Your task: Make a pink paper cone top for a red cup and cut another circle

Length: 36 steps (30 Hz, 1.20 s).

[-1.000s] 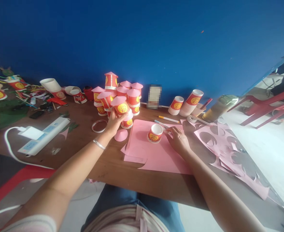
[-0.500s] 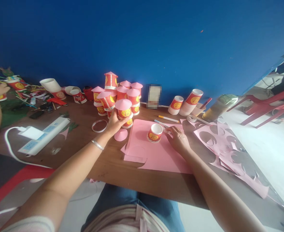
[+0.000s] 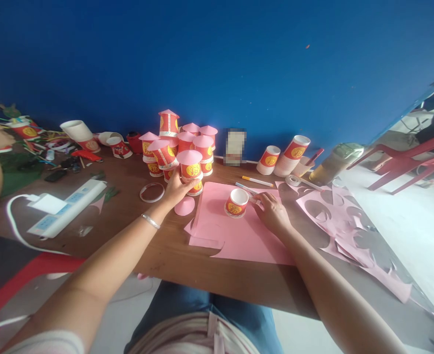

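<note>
My left hand [image 3: 179,189] is wrapped round a red paper cup [image 3: 191,171] with a yellow emblem and a pink paper cone on top. This cup is stacked on another red cup [image 3: 196,187]. A loose pink paper cone [image 3: 184,206] lies below the hand. My right hand [image 3: 271,210] rests on the pink paper sheet [image 3: 239,241], its fingers curled together at the end of a slim pale pen [image 3: 244,187]; what they pinch is mostly hidden. Just left of these fingers stands a red cup [image 3: 236,202] with its pale opening upward.
Several cone-topped cups [image 3: 166,153] cluster behind my left hand. Cup stacks [image 3: 293,156], a tape roll [image 3: 293,180] and a yellow-capped marker [image 3: 257,181] stand or lie at the back right. Pink offcuts [image 3: 350,231] spread rightward. A power strip [image 3: 68,207] and tape ring [image 3: 152,192] lie left.
The cone-topped cup in my left hand has shifted slightly right and sits more squarely on the cup below. My right hand has not visibly moved.
</note>
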### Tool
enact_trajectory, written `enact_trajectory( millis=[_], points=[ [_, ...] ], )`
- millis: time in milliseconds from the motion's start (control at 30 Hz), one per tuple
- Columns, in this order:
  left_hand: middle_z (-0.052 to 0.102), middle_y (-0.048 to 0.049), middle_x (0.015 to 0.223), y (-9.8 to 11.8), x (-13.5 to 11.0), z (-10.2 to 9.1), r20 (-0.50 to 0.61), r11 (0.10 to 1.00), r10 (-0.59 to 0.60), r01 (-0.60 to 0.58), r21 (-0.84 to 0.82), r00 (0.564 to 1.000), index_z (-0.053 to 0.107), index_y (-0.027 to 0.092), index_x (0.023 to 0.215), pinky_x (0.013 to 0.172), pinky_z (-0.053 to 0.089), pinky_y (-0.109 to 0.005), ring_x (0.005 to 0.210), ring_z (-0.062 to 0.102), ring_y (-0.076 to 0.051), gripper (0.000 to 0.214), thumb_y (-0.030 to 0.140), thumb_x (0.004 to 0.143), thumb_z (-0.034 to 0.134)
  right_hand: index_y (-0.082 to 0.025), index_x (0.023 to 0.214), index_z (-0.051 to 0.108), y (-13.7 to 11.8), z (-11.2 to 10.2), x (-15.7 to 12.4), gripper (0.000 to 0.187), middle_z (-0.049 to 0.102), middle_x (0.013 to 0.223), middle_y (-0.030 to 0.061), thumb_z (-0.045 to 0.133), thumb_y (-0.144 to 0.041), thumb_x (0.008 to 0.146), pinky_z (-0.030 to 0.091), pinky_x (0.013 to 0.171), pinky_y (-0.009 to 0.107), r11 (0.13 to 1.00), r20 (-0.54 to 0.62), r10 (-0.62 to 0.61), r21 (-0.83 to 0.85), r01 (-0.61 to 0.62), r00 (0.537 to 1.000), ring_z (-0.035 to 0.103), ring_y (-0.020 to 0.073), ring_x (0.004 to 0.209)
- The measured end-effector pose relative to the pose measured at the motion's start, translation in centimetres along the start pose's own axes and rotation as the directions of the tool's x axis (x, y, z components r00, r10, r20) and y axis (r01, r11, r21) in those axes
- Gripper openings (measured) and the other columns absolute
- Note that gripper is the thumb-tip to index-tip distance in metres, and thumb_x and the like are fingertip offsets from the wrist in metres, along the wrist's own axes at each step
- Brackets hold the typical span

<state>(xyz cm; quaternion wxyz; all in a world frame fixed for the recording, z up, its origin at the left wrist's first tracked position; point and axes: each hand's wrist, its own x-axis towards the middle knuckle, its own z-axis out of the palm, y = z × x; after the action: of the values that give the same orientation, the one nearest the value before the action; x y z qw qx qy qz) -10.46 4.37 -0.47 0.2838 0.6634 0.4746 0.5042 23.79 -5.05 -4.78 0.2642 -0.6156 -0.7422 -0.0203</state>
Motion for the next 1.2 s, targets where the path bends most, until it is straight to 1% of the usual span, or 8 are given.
enact_trajectory(
  millis=[167, 367, 567, 800, 900, 967, 1100, 1200],
  points=[
    [0.070, -0.0130, 0.129, 0.3, -0.5, -0.1, 0.023, 0.998, -0.068, 0.068, 0.017, 0.997, 0.059, 0.020, 0.125, 0.110, 0.053, -0.050, 0.125, 0.067, -0.035, 0.064, 0.050, 0.075, 0.083, -0.024, 0.109, 0.069, 0.1, 0.0, 0.0, 0.016, 0.076, 0.110, 0.0099, 0.059, -0.033, 0.101, 0.059, 0.079, 0.037, 1.000, 0.005, -0.004, 0.009, 0.004, 1.000, 0.072, 0.0278, 0.103],
    [0.071, -0.0136, 0.129, 0.2, -0.7, -0.2, 0.021, 0.993, -0.104, 0.102, 0.052, 0.994, 0.058, 0.020, 0.122, 0.109, 0.054, -0.052, 0.124, 0.067, -0.036, 0.063, 0.049, 0.073, 0.084, -0.024, 0.110, 0.070, 0.1, 0.0, 0.0, 0.017, 0.075, 0.111, 0.0103, 0.058, -0.034, 0.101, 0.059, 0.079, 0.037, 1.000, -0.001, -0.008, 0.012, 0.008, 1.000, 0.072, 0.0281, 0.103],
    [0.070, -0.0146, 0.132, 0.6, -0.9, -0.3, -0.013, 0.990, -0.116, 0.117, 0.074, 0.993, 0.057, 0.020, 0.127, 0.109, 0.053, -0.053, 0.129, 0.065, -0.037, 0.063, 0.050, 0.078, 0.083, -0.022, 0.109, 0.069, 0.1, -0.2, 0.0, 0.015, 0.075, 0.111, 0.0106, 0.060, -0.030, 0.100, 0.059, 0.079, 0.037, 1.000, 0.025, -0.006, 0.003, 0.006, 1.000, 0.072, 0.0282, 0.105],
    [0.067, -0.0166, 0.138, 0.3, -0.8, -0.2, -0.034, 0.990, -0.123, 0.125, 0.058, 0.992, 0.054, 0.020, 0.132, 0.112, 0.050, -0.055, 0.133, 0.062, -0.039, 0.070, 0.050, 0.076, 0.084, -0.024, 0.109, 0.069, 0.3, 0.0, 0.0, 0.015, 0.075, 0.111, 0.0102, 0.060, -0.031, 0.100, 0.058, 0.079, 0.037, 1.000, 0.011, -0.021, 0.012, 0.021, 1.000, 0.071, 0.0280, 0.104],
    [0.066, -0.0162, 0.139, 0.1, -0.9, -0.2, -0.041, 0.994, -0.098, 0.100, 0.038, 0.994, 0.054, 0.021, 0.133, 0.112, 0.051, -0.053, 0.134, 0.061, -0.038, 0.070, 0.050, 0.077, 0.084, -0.024, 0.109, 0.069, 0.3, 0.0, 0.0, 0.015, 0.075, 0.110, 0.0096, 0.060, -0.030, 0.099, 0.058, 0.078, 0.037, 1.000, 0.010, -0.014, 0.016, 0.014, 1.000, 0.071, 0.0279, 0.103],
    [0.066, -0.0160, 0.137, -0.2, -0.9, -0.2, -0.045, 0.994, -0.096, 0.098, 0.046, 0.994, 0.055, 0.021, 0.131, 0.110, 0.053, -0.053, 0.132, 0.062, -0.038, 0.070, 0.050, 0.076, 0.085, -0.025, 0.109, 0.069, 0.4, 0.1, 0.0, 0.015, 0.075, 0.109, 0.0088, 0.059, -0.029, 0.099, 0.058, 0.077, 0.036, 1.000, 0.011, -0.016, 0.018, 0.016, 1.000, 0.071, 0.0275, 0.102],
    [0.069, -0.0161, 0.129, -0.8, -1.1, 0.0, -0.068, 0.985, -0.132, 0.139, 0.105, 0.989, 0.056, 0.020, 0.126, 0.105, 0.054, -0.055, 0.125, 0.066, -0.040, 0.069, 0.048, 0.071, 0.088, -0.025, 0.110, 0.070, 0.5, 0.3, 0.0, 0.016, 0.076, 0.109, 0.0087, 0.060, -0.027, 0.098, 0.058, 0.076, 0.037, 1.000, 0.004, -0.022, 0.009, 0.022, 1.000, 0.071, 0.0276, 0.102],
    [0.071, -0.0158, 0.121, -1.1, -1.2, 0.1, -0.056, 0.977, -0.154, 0.161, 0.137, 0.986, 0.057, 0.020, 0.123, 0.099, 0.057, -0.054, 0.116, 0.069, -0.040, 0.069, 0.050, 0.070, 0.088, -0.025, 0.110, 0.070, 0.5, 0.3, 0.0, 0.015, 0.076, 0.110, 0.0088, 0.060, -0.027, 0.098, 0.058, 0.077, 0.037, 1.000, 0.005, -0.020, 0.007, 0.020, 1.000, 0.071, 0.0275, 0.103]
  ],
)
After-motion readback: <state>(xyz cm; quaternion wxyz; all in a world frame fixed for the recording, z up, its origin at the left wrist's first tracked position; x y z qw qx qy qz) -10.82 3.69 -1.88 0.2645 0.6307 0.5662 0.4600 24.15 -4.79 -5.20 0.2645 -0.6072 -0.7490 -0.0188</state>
